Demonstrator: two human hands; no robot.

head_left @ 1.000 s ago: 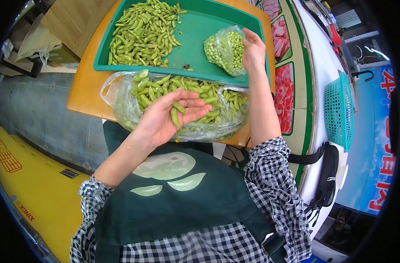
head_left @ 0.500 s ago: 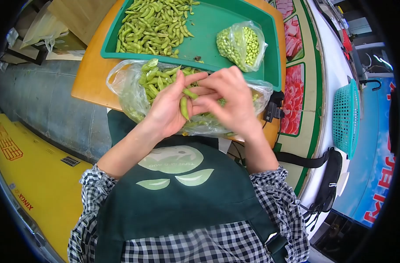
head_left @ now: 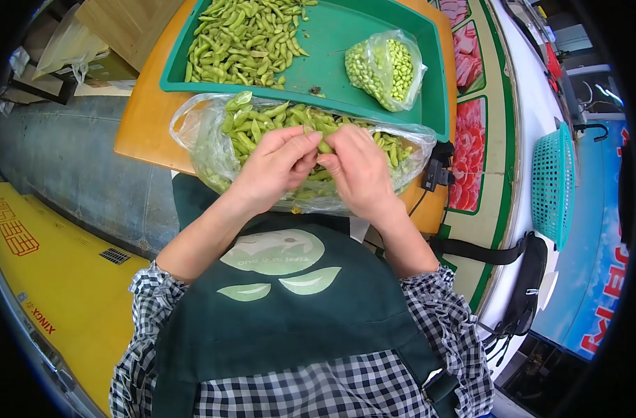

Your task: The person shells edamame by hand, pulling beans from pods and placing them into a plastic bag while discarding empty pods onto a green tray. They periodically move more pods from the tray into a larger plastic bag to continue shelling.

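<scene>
- The bare left hand (head_left: 279,167) and bare right hand (head_left: 363,171) pinch one plump green bean pod (head_left: 325,147) between their fingertips.
- Both are above the clear plastic bag of pods (head_left: 206,157).
- Beyond it, the green rectangular plastic tray (head_left: 325,63) holds loose pods (head_left: 244,45) and a bag of shelled beans (head_left: 384,70).

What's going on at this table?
The left hand and right hand are close together, with an edamame pod pinched between their fingertips. Below them is an open clear plastic bag of pods. Behind that, a green tray holds a heap of edamame pods on its left and a bag of shelled beans on its right.
</scene>
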